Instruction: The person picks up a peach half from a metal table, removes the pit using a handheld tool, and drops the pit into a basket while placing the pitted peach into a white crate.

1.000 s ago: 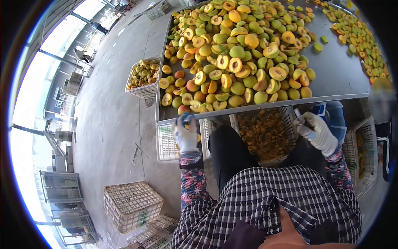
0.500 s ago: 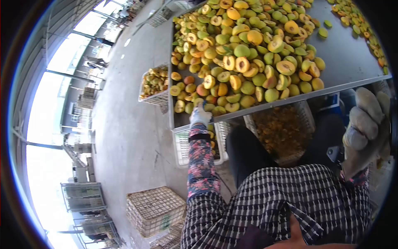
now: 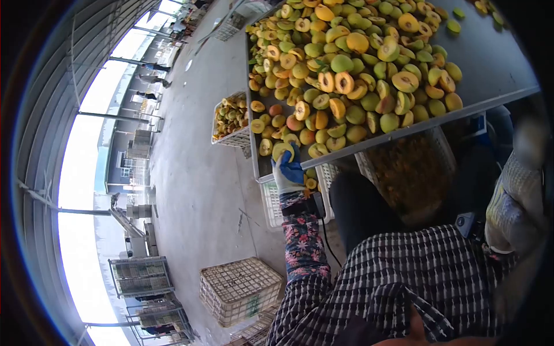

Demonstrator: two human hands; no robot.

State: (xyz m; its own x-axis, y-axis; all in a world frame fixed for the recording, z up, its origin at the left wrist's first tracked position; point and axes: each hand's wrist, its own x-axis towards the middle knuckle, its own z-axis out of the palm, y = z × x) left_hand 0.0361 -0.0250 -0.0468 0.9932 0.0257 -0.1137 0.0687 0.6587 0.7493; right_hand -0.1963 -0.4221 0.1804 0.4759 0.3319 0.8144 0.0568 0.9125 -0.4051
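My left hand (image 3: 290,173), in a white glove with blue on the fingers, is at the near left corner of a metal table. Its fingers are closed round a yellow-green stone fruit half (image 3: 282,151). Beyond it lies a large heap of halved stone fruit (image 3: 346,75), yellow-green outside with orange flesh, some cut faces up. My right hand (image 3: 511,202), in a pale glove, is low at the right edge of the view. Blur and shade hide its fingers, and I cannot make out whether it holds anything.
The metal table (image 3: 490,69) has a raised rim. Below it stand a crate of brownish scraps (image 3: 404,173) and a white crate (image 3: 272,202) with fruit. Another fruit-filled crate (image 3: 231,120) is beyond the table's left side. An upturned plastic crate (image 3: 239,288) sits on the concrete floor (image 3: 196,190).
My left hand has turned and closed round a fruit half, lifting it slightly from the heap's edge. My right hand has changed pose and is blurred. The whole view has shifted slightly.
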